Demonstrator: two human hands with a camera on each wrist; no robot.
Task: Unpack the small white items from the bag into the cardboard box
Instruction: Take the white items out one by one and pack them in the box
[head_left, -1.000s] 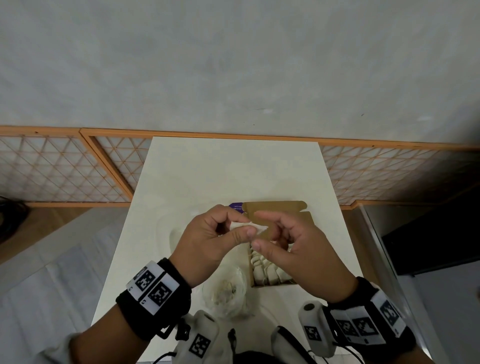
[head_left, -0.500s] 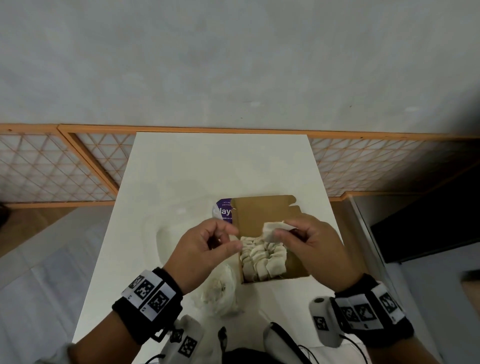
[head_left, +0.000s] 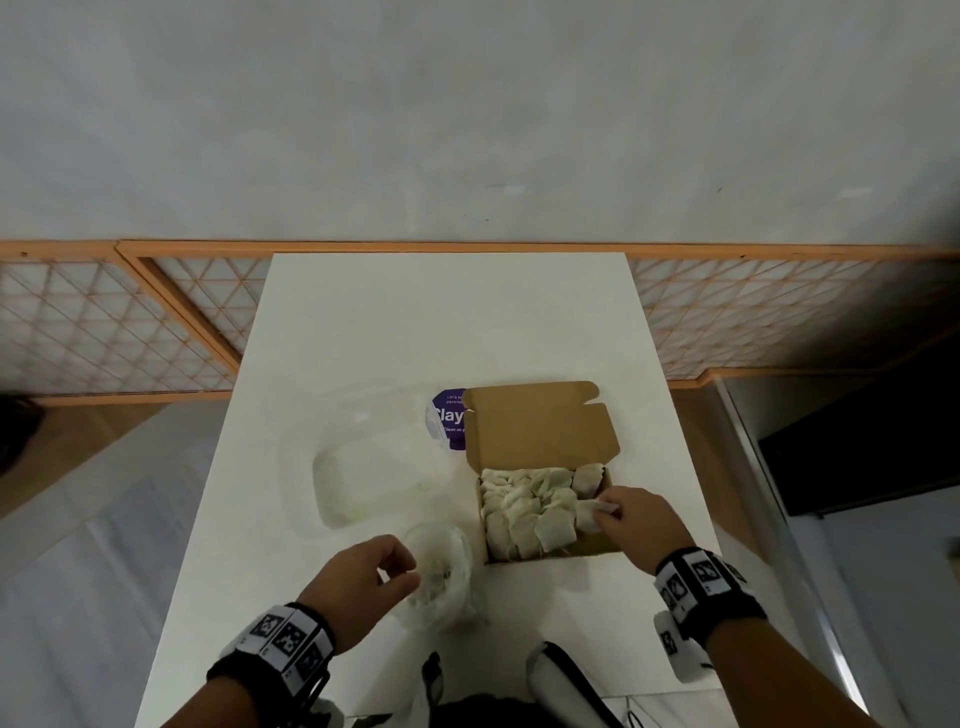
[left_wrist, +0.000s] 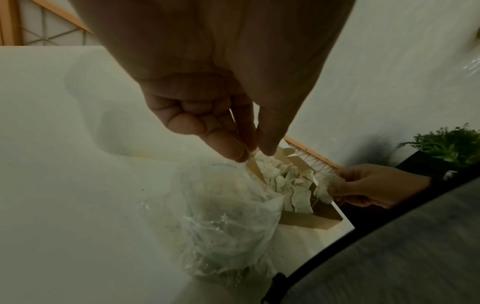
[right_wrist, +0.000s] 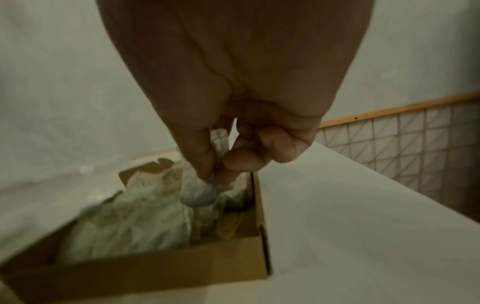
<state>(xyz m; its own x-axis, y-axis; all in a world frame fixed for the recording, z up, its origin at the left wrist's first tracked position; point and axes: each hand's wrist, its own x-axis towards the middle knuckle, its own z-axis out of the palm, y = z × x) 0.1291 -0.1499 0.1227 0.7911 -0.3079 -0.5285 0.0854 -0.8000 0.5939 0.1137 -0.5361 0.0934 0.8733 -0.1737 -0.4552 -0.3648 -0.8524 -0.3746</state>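
An open brown cardboard box (head_left: 597, 546) sits on the white table (head_left: 441, 322), its lid folded back and several small white items (head_left: 524, 512) packed inside. My right hand (head_left: 605, 506) hovers at the box's right edge and pinches one small white item (right_wrist: 200, 193) between thumb and forefinger (right_wrist: 228, 162), just above the others. A crumpled clear plastic bag (head_left: 441, 577) lies left of the box's near corner, with more pale items showing through. My left hand (left_wrist: 249, 156) pinches the bag's upper rim (left_wrist: 241, 164).
A clear plastic tub (head_left: 374, 467) lies left of the box, with a purple-labelled lid (head_left: 449, 418) behind the box's flap. Orange lattice panels (head_left: 156, 322) flank the table. A green plant (left_wrist: 446, 144) stands off the right side. The table's right edge runs close to the box.
Both hands have parted and come down. The right carried the white item to the box's right side; the left dropped to the bag and took its rim.
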